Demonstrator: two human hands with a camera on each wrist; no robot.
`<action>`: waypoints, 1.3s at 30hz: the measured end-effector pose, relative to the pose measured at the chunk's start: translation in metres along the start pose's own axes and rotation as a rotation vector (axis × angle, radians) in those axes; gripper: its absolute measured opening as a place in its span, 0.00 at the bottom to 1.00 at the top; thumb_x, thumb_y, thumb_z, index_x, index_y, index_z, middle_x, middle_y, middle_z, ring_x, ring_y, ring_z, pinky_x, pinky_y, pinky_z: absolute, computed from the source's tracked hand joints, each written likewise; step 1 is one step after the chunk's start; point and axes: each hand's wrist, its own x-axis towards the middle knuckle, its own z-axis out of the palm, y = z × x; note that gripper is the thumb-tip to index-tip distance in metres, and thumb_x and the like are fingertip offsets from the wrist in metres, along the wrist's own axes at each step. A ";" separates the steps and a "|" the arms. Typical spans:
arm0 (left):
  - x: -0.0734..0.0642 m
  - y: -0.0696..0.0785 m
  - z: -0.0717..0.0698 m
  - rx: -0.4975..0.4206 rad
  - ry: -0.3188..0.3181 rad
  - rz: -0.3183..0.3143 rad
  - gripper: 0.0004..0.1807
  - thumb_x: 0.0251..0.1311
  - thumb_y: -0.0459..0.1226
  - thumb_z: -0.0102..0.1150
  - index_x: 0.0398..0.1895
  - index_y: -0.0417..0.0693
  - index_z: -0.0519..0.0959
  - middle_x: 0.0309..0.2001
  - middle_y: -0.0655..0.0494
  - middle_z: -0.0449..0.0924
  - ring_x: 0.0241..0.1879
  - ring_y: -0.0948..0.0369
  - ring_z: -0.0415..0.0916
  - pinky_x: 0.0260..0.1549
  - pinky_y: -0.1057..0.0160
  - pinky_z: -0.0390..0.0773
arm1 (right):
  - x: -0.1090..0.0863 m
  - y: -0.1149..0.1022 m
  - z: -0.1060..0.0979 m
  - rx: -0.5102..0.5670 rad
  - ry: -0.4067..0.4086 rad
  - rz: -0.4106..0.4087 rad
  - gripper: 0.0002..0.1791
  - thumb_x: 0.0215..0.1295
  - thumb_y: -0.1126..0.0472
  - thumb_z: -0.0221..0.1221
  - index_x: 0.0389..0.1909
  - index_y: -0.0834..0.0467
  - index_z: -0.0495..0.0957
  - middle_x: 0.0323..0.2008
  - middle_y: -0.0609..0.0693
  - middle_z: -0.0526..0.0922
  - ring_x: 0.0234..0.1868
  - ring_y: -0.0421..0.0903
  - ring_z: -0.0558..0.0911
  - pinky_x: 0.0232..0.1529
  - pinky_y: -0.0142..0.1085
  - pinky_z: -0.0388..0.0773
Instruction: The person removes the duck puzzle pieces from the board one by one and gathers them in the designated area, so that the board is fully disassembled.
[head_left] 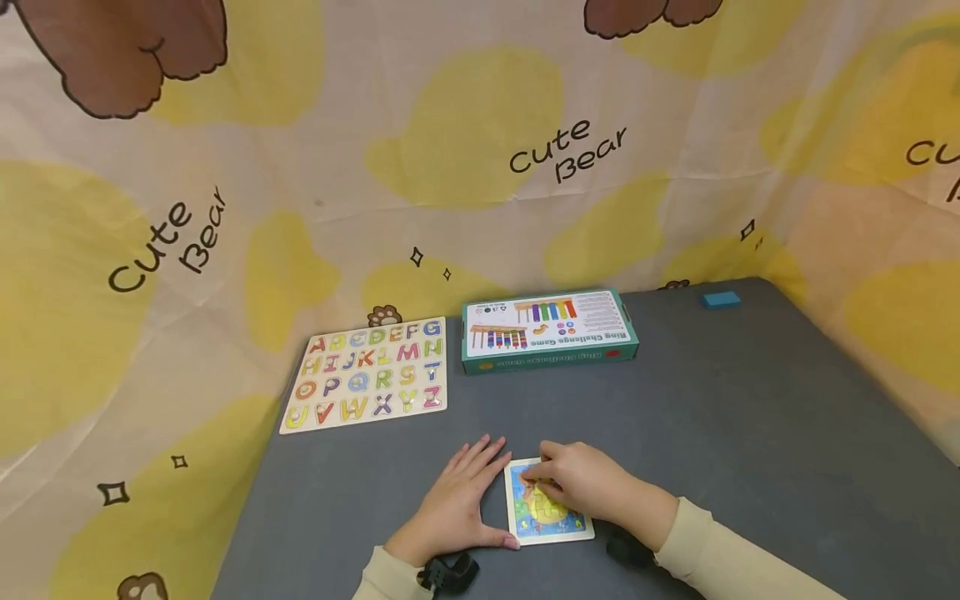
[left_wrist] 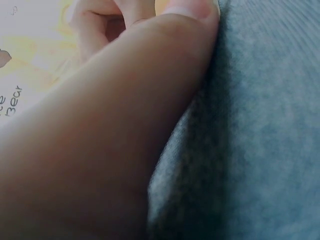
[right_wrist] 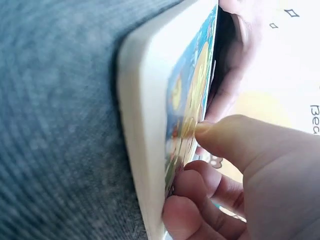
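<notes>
A small jigsaw puzzle (head_left: 547, 529) in a pale frame lies on the grey table, with a yellow shape on a blue and green picture. My left hand (head_left: 459, 504) is spread flat to its left, the thumb touching the lower-left corner of the frame. Over the upper part of the picture is my right hand (head_left: 588, 479), its fingers bent down onto the pieces. From the right wrist, the thumb (right_wrist: 220, 135) meets the picture surface and curled fingers rest at the board (right_wrist: 142, 110). Whether a piece is between them is hidden.
Behind the left hand lies a wooden alphabet board (head_left: 300, 417) with coloured letters. A green Ring Challenge Game box (head_left: 551, 329) stands at the back middle, and a small blue block (head_left: 721, 300) at the back right. A bear-printed cloth (head_left: 465, 125) hangs around the table.
</notes>
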 end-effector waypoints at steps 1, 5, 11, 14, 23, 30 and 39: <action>-0.001 0.000 0.001 -0.003 -0.001 0.000 0.66 0.45 0.78 0.65 0.83 0.53 0.60 0.84 0.58 0.50 0.83 0.55 0.41 0.79 0.44 0.49 | -0.001 0.000 0.002 0.023 0.005 0.007 0.14 0.69 0.61 0.69 0.54 0.51 0.90 0.30 0.39 0.72 0.21 0.31 0.65 0.21 0.25 0.66; -0.005 0.000 0.007 -0.003 0.001 -0.002 0.66 0.45 0.79 0.63 0.83 0.53 0.60 0.84 0.59 0.50 0.83 0.55 0.42 0.79 0.43 0.50 | 0.000 0.001 0.006 0.101 -0.006 0.043 0.09 0.70 0.62 0.68 0.49 0.50 0.89 0.31 0.39 0.73 0.22 0.31 0.68 0.23 0.26 0.69; -0.008 0.002 0.009 -0.019 -0.011 -0.007 0.66 0.46 0.78 0.65 0.83 0.53 0.60 0.84 0.59 0.50 0.83 0.55 0.42 0.79 0.43 0.49 | 0.002 0.003 0.005 0.114 -0.070 0.040 0.08 0.71 0.62 0.67 0.46 0.47 0.86 0.33 0.39 0.73 0.24 0.33 0.70 0.26 0.27 0.72; -0.006 0.001 0.008 -0.011 -0.007 0.000 0.65 0.47 0.77 0.65 0.83 0.52 0.60 0.84 0.58 0.50 0.83 0.55 0.42 0.79 0.43 0.49 | 0.002 0.004 0.003 0.081 -0.082 0.027 0.07 0.71 0.61 0.67 0.46 0.46 0.85 0.33 0.40 0.73 0.25 0.33 0.71 0.28 0.28 0.73; 0.003 -0.001 0.000 0.029 0.020 0.021 0.65 0.46 0.75 0.68 0.83 0.49 0.61 0.84 0.56 0.51 0.83 0.54 0.43 0.79 0.44 0.49 | 0.010 0.007 0.000 0.018 -0.129 0.051 0.07 0.75 0.55 0.64 0.50 0.46 0.79 0.37 0.41 0.72 0.26 0.36 0.71 0.32 0.33 0.75; 0.009 -0.002 -0.002 0.046 0.042 0.043 0.65 0.47 0.75 0.68 0.83 0.49 0.60 0.84 0.55 0.51 0.83 0.53 0.43 0.80 0.45 0.48 | 0.009 0.009 -0.005 0.021 -0.083 0.020 0.14 0.76 0.53 0.64 0.58 0.47 0.83 0.35 0.41 0.70 0.22 0.36 0.67 0.25 0.30 0.69; 0.003 0.000 0.000 0.026 -0.008 0.007 0.65 0.48 0.75 0.67 0.84 0.50 0.59 0.85 0.58 0.47 0.83 0.56 0.38 0.80 0.46 0.44 | 0.013 0.005 -0.001 -0.050 -0.128 -0.012 0.16 0.77 0.52 0.62 0.61 0.46 0.81 0.36 0.44 0.74 0.22 0.37 0.69 0.27 0.30 0.72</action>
